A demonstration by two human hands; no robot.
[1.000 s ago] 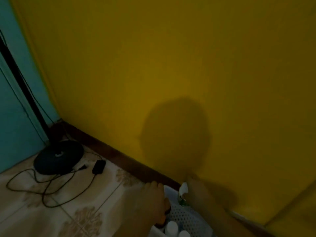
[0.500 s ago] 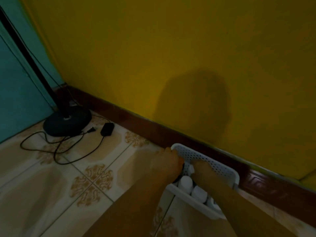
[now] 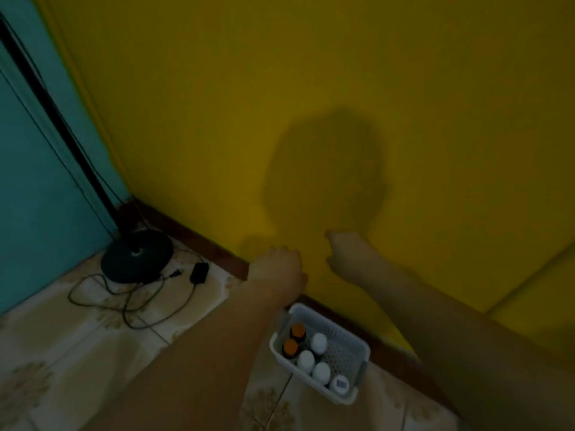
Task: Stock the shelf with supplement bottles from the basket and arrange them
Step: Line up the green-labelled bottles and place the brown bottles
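Observation:
A white perforated basket (image 3: pixel 353 353) sits on the tiled floor against the yellow wall. Inside stand two orange-capped supplement bottles (image 3: pixel 298 330), three white-capped ones (image 3: pixel 319 341) and one lid with a blue mark (image 3: pixel 339 384). My left hand (image 3: pixel 278 270) hovers above and left of the basket, its fingers curled away from me; a brownish sliver of a bottle (image 3: pixel 306 279) shows at its right edge. Higher, in front of the wall, my right hand (image 3: pixel 348 253) also has curled fingers, and whatever is in its palm is hidden. No shelf is in view.
A black lamp base (image 3: pixel 137 255) with its pole stands in the corner by the teal wall. A loose black cable (image 3: pixel 124 301) and a black adapter (image 3: pixel 199 272) lie on the floor tiles. A dark skirting board (image 3: pixel 199 241) runs along the wall.
Both hands have come up out of the basket and now sit in front of the wall. The view has risen, leaving the basket lower in the frame.

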